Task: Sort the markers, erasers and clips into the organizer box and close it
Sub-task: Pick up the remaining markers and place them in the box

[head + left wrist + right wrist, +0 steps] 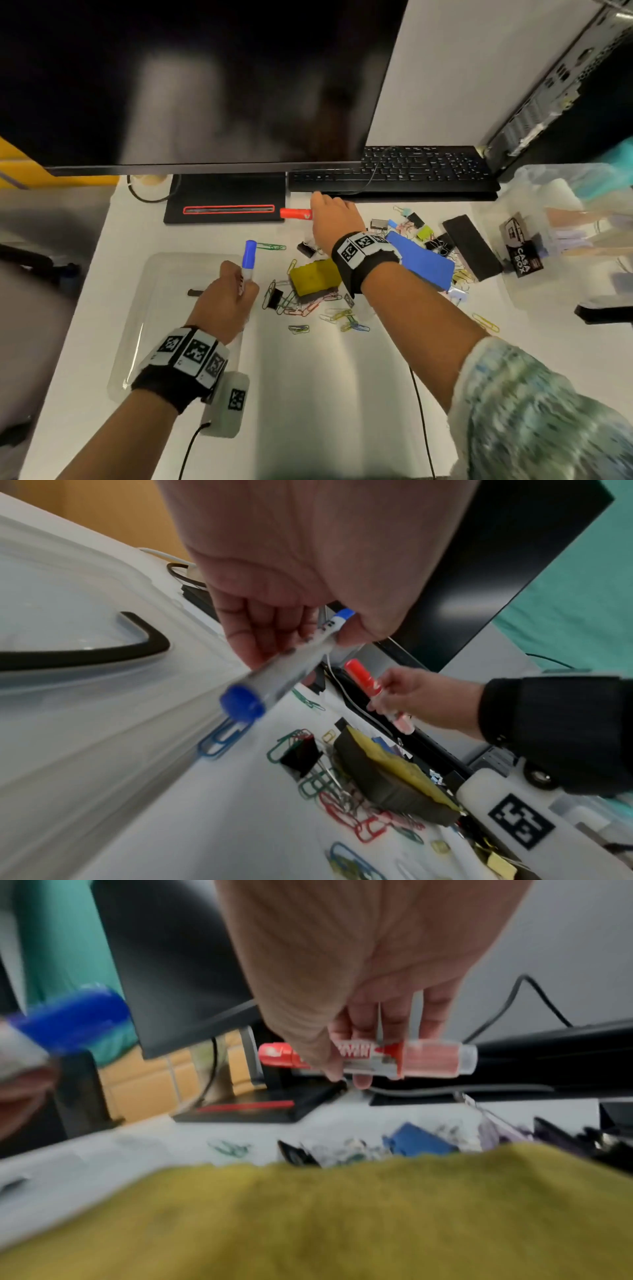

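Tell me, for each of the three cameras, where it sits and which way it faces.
Head: on the head, looking down at the desk; both forearms, left hand and right hand show.
Left wrist: looks along the left palm at the blue marker it grips.
Right wrist: looks along the right palm at the red marker it holds.
Shared: both wrist views show both markers.

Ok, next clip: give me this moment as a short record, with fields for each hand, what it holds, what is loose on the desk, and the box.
left hand: grips the blue marker, cap pointing away, above the clear lid
right hand: pinches the red marker, lying level near the keyboard
loose on desk: yellow eraser, blue eraser, black eraser, paper clips, binder clips
organizer box: at the right edge, lid off
sorted so far: cannot tell
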`<move>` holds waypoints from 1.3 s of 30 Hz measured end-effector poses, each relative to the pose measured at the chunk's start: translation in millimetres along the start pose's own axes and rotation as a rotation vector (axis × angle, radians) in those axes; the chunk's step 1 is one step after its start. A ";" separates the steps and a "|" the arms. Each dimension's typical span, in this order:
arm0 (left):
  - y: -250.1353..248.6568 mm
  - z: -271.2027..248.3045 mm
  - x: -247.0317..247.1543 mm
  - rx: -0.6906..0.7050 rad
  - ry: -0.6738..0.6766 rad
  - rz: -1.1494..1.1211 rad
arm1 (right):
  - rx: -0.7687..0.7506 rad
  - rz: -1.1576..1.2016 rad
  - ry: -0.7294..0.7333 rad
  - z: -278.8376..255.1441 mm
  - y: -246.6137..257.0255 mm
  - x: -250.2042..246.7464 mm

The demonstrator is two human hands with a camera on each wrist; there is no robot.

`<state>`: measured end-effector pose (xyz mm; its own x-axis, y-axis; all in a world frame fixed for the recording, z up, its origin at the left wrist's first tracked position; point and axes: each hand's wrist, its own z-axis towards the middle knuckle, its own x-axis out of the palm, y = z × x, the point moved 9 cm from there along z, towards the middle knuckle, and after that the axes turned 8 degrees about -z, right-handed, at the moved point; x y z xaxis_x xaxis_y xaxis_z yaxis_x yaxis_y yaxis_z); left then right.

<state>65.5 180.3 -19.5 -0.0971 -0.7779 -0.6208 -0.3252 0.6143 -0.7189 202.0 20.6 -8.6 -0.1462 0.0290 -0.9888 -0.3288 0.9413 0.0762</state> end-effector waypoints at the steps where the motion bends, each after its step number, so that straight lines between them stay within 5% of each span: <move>1: 0.8 -3.4 0.7 0.024 0.000 -0.018 | 0.004 0.063 -0.078 -10.9 -2.5 -13.6; 5: -12.7 -13.5 13.8 0.076 0.011 0.013 | 0.160 0.245 -0.196 -67.3 -59.3 -35.9; 9: -49.0 -9.3 38.5 0.176 0.024 0.103 | 0.357 0.197 -0.008 -103.3 -148.9 -6.8; 13: -73.6 7.1 72.5 0.208 0.056 0.218 | 0.329 0.090 0.204 -118.4 -179.4 23.2; 17: -84.9 23.8 104.7 0.197 0.126 0.385 | 0.246 0.124 0.247 -122.1 -173.2 31.4; 25: -70.3 32.5 106.4 0.096 0.146 0.474 | -0.077 0.021 -0.089 -168.6 -121.2 -9.4; 32: -54.2 20.7 91.1 0.055 0.134 0.443 | -0.176 -0.096 -0.033 -199.3 -101.1 19.8; 36: -70.0 15.0 83.1 0.079 0.073 0.371 | -0.064 0.188 0.019 -203.1 -124.5 1.0; 39: -99.1 11.6 83.6 0.142 0.035 0.285 | 0.127 0.457 -0.184 -202.7 -174.5 -50.4</move>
<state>100.5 55.9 -3.8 -0.1982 -0.5745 -0.7942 -0.1460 0.8185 -0.5556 77.6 -213.3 53.9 -0.0779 0.4954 -0.8652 -0.1522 0.8517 0.5014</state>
